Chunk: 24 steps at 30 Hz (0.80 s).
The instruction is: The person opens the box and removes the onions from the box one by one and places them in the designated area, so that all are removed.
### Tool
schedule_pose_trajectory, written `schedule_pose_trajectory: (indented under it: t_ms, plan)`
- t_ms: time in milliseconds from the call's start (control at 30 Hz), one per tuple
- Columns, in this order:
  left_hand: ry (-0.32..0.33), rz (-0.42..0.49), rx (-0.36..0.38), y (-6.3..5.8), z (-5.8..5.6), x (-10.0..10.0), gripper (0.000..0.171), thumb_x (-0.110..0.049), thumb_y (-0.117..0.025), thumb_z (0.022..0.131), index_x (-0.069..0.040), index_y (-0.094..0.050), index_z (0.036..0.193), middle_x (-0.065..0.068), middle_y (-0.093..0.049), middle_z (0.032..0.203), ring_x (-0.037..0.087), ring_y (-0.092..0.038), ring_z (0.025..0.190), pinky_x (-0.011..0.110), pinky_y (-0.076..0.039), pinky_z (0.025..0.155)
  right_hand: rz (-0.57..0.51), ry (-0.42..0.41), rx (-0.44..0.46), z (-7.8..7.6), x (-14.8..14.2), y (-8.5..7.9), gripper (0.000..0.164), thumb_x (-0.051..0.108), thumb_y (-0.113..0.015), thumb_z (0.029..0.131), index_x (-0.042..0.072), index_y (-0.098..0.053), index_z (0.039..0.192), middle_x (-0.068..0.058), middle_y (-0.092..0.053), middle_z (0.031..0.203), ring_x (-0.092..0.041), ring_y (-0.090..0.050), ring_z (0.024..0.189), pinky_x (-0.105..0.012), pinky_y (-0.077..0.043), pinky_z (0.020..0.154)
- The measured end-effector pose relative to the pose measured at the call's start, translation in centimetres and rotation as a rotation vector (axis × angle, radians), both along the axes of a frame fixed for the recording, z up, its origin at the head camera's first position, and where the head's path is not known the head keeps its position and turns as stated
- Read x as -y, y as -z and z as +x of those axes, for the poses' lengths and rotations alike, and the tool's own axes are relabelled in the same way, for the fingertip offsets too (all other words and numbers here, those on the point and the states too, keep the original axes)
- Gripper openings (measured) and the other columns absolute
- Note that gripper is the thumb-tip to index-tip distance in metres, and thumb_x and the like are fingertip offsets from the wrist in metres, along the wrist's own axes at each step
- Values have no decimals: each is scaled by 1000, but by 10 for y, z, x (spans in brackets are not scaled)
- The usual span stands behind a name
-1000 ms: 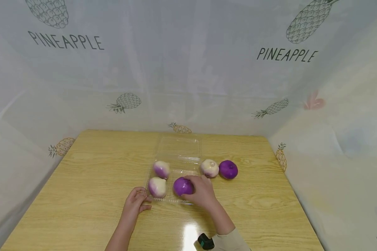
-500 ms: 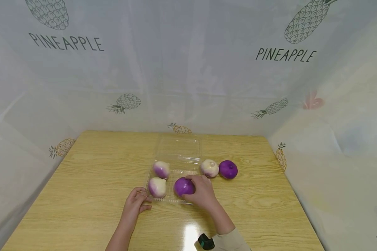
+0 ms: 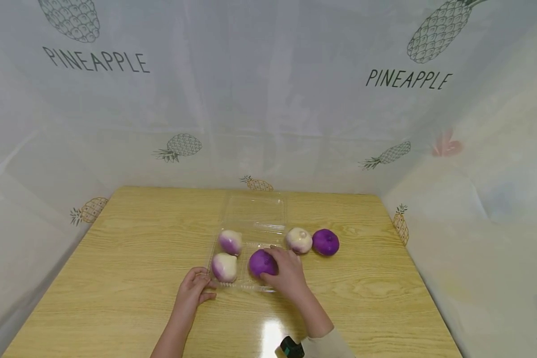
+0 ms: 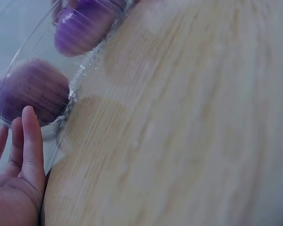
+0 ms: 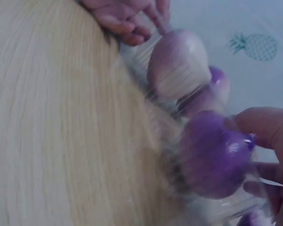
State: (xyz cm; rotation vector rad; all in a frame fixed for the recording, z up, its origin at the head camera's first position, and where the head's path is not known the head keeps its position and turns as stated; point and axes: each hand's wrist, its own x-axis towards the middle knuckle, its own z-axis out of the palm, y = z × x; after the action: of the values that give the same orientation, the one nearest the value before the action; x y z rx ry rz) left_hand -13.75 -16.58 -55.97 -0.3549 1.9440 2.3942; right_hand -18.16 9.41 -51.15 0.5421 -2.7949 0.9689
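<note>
A clear plastic clamshell box (image 3: 243,287) lies with its lid (image 3: 255,209) folded back. In its left half sit two white-and-purple onions, a rear one (image 3: 230,241) and a front one (image 3: 224,267). My right hand (image 3: 288,273) grips a purple onion (image 3: 260,263) over the box's right half, thumb in front and fingers behind. In the right wrist view this onion (image 5: 212,155) shows through the box's ribbed clear wall. My left hand (image 3: 192,288) rests at the box's front left corner, its fingers (image 4: 32,146) extended along the clear wall in the left wrist view.
Right of the box, a white-and-purple onion (image 3: 299,240) and a purple onion (image 3: 325,242) stand side by side on the wooden table (image 3: 367,288). A pineapple-print curtain (image 3: 268,99) hangs behind and at both sides of the table.
The purple onion in my right hand has shifted slightly right and back, and has turned so its nub shows. My left hand has stayed at the box corner.
</note>
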Motion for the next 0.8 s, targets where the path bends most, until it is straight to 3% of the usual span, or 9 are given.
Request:
schedule_pose_trajectory:
  t_ms: [133,333,533,800]
  plan:
    - [0,0,-1,-1,1,1,15,-4,-52,96,2,-48,110,16,-61,90,22,-64,78,36,-59,65,-130,-37,0,2,7,-7,54,18,-82,76,8,-62,124,-11,-60,126,-34,-50,120,-56,-35,101]
    - [11,-12,-9,-2,1,1,18,-6,-53,98,4,-48,111,17,-61,90,22,-64,79,36,-59,66,-311,-128,-18,6,24,-12,46,8,-82,76,4,-64,118,-8,-62,119,-29,-54,114,-46,-47,96]
    - [19,-6,2,-1,1,0,21,-8,-53,98,5,-47,114,18,-61,93,24,-64,82,37,-59,69,-330,-153,60,13,42,-8,47,13,-81,79,6,-61,122,-5,-61,122,-26,-52,118,-43,-45,100]
    - [21,-9,0,-1,2,1,23,-9,-54,98,5,-46,115,18,-62,94,23,-64,83,37,-59,69,-272,-118,17,13,60,2,51,21,-84,77,7,-63,122,-5,-63,117,-23,-55,112,-39,-45,97]
